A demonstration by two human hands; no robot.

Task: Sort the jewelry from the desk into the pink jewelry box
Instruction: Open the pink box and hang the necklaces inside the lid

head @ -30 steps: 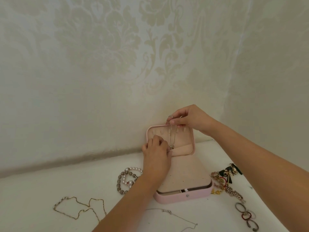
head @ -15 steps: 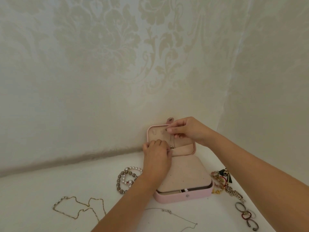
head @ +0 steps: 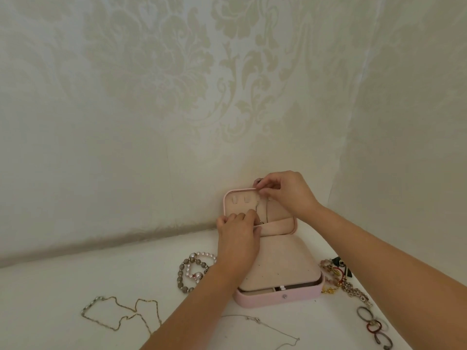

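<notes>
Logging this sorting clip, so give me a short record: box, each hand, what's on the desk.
box: pink, open, lid upright by the wall
right hand: pinches necklace at lid's top
left hand: curled at lid pocket; hold unclear
left of box: bead bracelets
front: gold chain, silver chain
right: jewelry heap, rings

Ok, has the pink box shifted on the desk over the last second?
No. The box keeps its place on the desk, with the same gap to the beads beside it.
</notes>
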